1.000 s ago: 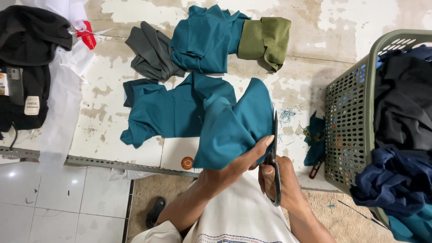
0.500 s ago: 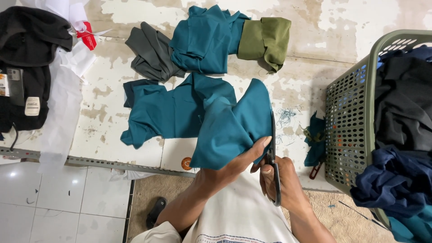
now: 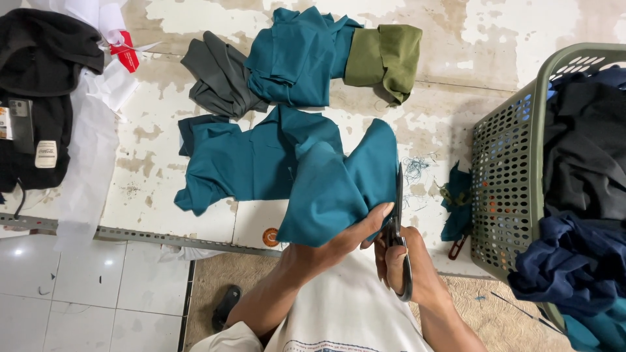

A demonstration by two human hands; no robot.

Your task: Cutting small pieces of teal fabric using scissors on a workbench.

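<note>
Little has changed since half a second ago: the left hand (image 3: 339, 244) still pinches the teal fabric piece (image 3: 339, 186) above the bench (image 3: 163, 189), the right hand's (image 3: 407, 267) grip closed around scissors (image 3: 398, 228) along its edge.

The green basket (image 3: 505, 189) runs off the right edge, and the teal cloth (image 3: 332, 189) hides the left hand's fingers.

right: green basket (image 3: 502, 189) blocks | ahead: folded cloth pile (image 3: 300, 58) | left: bare floor (image 3: 150, 195) open
</note>
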